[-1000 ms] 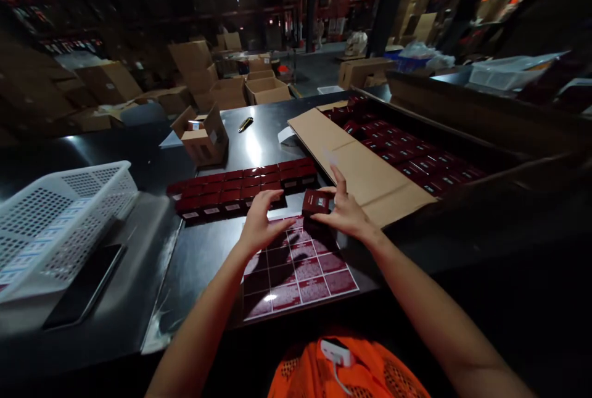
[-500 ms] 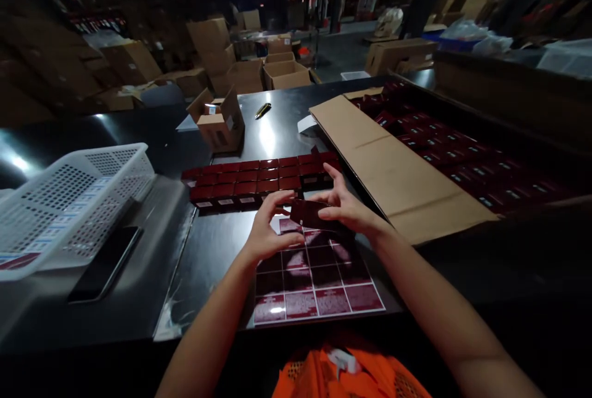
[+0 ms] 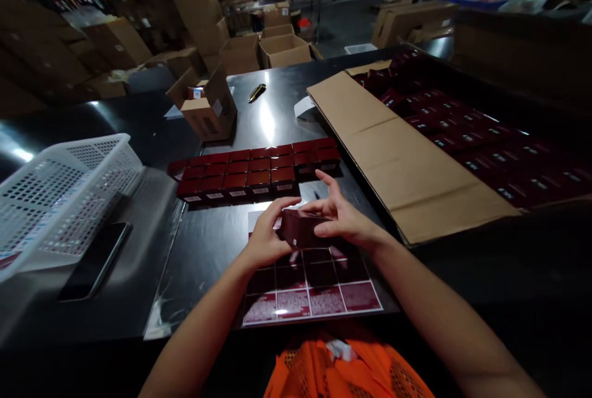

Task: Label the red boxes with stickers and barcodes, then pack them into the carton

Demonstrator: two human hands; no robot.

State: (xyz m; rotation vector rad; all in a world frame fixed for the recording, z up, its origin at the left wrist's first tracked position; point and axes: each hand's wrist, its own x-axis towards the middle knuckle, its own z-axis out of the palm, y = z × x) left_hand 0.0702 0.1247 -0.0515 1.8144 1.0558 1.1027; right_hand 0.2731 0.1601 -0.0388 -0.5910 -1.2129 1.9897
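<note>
A small dark maroon box (image 3: 303,229) is held between my two hands above the table. My left hand (image 3: 269,231) grips its left end, fingers on the far upper edge and thumb low on the near side. On the right end, my right hand (image 3: 341,218) holds it between thumb and fingers, the index finger stretched out forward. Beneath lies a sheet of maroon labels (image 3: 324,300) in a white-lined grid, its far part hidden by the hands and box. Just beyond, rows of small maroon boxes (image 3: 235,181) stand packed together.
On the right, a large carton (image 3: 370,151) with a folded-out flap holds many maroon boxes. To the left are a white plastic basket (image 3: 87,194) and a phone (image 3: 96,262). A small open carton (image 3: 210,115) and a utility knife (image 3: 256,93) lie farther back.
My left hand has closed in on the box's left end, where it was apart from it before. The box now shows more of its front face. The view has shifted slightly.
</note>
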